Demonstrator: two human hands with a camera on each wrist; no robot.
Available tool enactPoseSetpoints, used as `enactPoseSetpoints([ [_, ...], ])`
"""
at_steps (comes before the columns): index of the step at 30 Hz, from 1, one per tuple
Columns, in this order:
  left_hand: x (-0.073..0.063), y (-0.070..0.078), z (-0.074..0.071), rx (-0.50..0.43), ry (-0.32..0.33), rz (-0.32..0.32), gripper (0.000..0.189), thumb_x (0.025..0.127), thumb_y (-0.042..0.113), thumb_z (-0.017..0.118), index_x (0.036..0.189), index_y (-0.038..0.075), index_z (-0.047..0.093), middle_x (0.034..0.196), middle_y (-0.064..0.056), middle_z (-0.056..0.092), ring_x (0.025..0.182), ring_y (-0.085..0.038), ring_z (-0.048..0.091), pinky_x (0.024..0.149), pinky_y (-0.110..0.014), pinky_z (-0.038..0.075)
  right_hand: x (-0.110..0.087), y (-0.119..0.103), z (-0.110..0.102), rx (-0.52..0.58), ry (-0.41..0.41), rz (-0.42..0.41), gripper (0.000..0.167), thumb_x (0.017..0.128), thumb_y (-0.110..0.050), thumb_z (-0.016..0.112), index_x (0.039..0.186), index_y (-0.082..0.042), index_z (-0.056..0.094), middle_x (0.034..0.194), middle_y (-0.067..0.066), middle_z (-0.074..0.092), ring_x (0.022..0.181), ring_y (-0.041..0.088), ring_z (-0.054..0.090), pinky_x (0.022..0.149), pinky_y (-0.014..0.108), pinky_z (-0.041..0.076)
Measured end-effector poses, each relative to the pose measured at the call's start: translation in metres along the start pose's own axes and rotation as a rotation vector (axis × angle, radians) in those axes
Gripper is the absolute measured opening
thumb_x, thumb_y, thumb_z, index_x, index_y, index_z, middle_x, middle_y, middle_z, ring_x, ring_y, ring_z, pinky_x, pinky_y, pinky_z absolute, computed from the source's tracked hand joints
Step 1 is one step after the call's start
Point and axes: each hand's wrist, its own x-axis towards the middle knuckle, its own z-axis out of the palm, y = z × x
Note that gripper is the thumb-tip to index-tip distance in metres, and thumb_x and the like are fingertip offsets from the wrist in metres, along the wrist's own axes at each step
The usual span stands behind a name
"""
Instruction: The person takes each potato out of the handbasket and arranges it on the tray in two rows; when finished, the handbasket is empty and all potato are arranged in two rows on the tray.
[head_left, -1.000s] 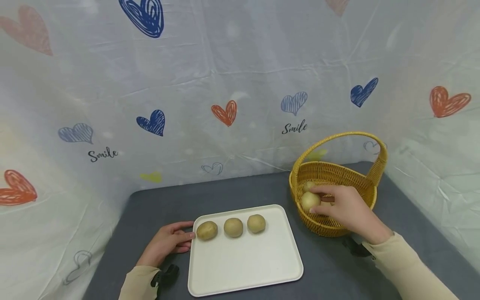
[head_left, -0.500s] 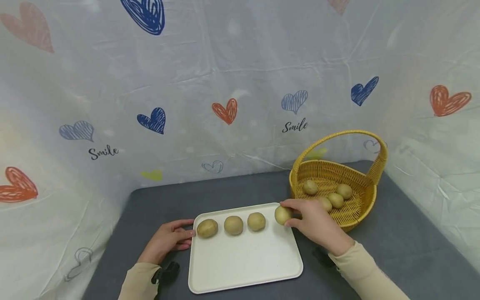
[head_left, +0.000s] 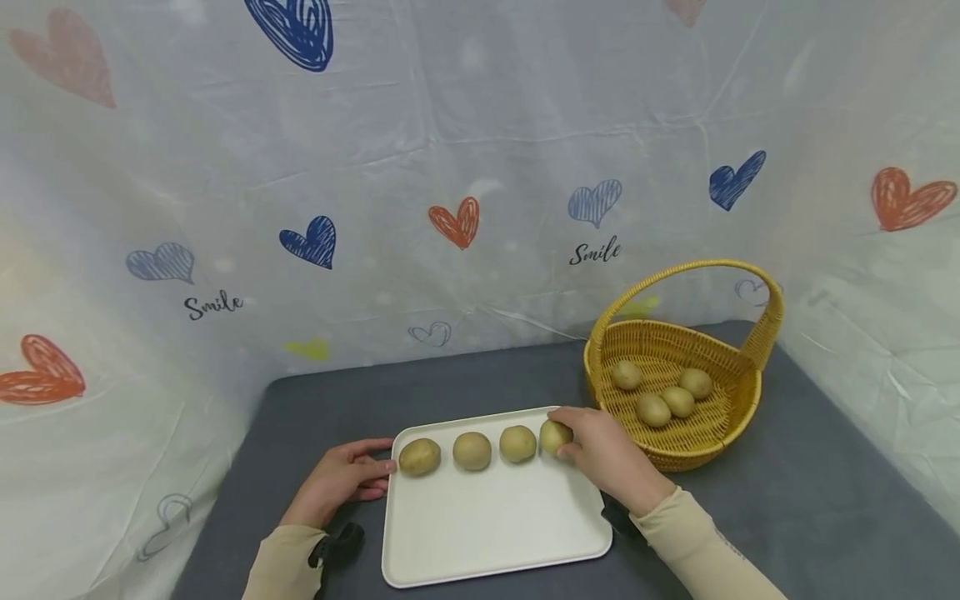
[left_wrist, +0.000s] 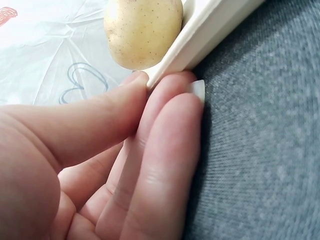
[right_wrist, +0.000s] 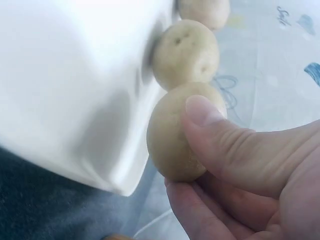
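Smooth plastic-looking tray [head_left: 495, 525], woven wicker basket [head_left: 675, 457], matt ribbed tablecloth [left_wrist: 265, 145].

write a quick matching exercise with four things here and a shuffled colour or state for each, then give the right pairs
1. left hand
2. right hand
3. basket
4. tray

A. pinches a potato
B. white, with rounded corners
C. pinches the edge of the tray
D. yellow, with four potatoes inside

Pairs: 1-C, 2-A, 3-D, 4-B
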Motion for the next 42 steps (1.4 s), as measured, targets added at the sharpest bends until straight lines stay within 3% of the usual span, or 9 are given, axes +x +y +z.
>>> enactPoseSetpoints([
  [7,-0.0010,-0.0019,-0.0013,-0.005,0.011,0.000,0.064,0.090,0.025,0.090,0.148,0.010,0.067,0.095,-0.011,0.079,0.079,-0.020,0.079,0.072,-0.036,0.069,0.0007,-0.0014,0.0063,-0.012,0.004,-0.011,0.047,0.080,0.003,0.091,0.125,-0.001,0.077,0.129,0.014,0.078,0.122,0.035,0.074,0.103,0.048,0.062],
  [12,-0.0032,-0.0016,0.0003,-0.010,-0.014,0.010,0.065,0.091,0.025,0.090,0.149,0.009,0.065,0.095,-0.011,0.078,0.082,-0.020,0.080,0.074,-0.036,0.069,-0.0001,0.0001,0.0055,-0.020,-0.016,0.020,0.047,0.082,0.003,0.089,0.127,-0.001,0.076,0.133,0.016,0.077,0.126,0.038,0.072,0.105,0.050,0.061],
  [25,-0.0025,-0.0019,0.0025,-0.015,0.001,-0.001,0.063,0.090,0.024,0.091,0.147,0.011,0.068,0.093,-0.012,0.077,0.079,-0.020,0.080,0.072,-0.036,0.069,-0.0027,0.0010,0.0085,-0.016,-0.015,0.040,0.044,0.086,0.002,0.087,0.128,0.001,0.075,0.135,0.018,0.075,0.128,0.040,0.071,0.107,0.052,0.060],
  [42,-0.0016,0.0014,0.0002,-0.017,-0.012,0.008,0.064,0.091,0.024,0.090,0.149,0.010,0.066,0.095,-0.011,0.079,0.081,-0.020,0.080,0.074,-0.036,0.069,0.0023,0.0013,0.0043,-0.029,-0.004,0.017,0.048,0.084,0.002,0.089,0.129,0.004,0.074,0.133,0.020,0.075,0.127,0.040,0.071,0.107,0.052,0.060],
])
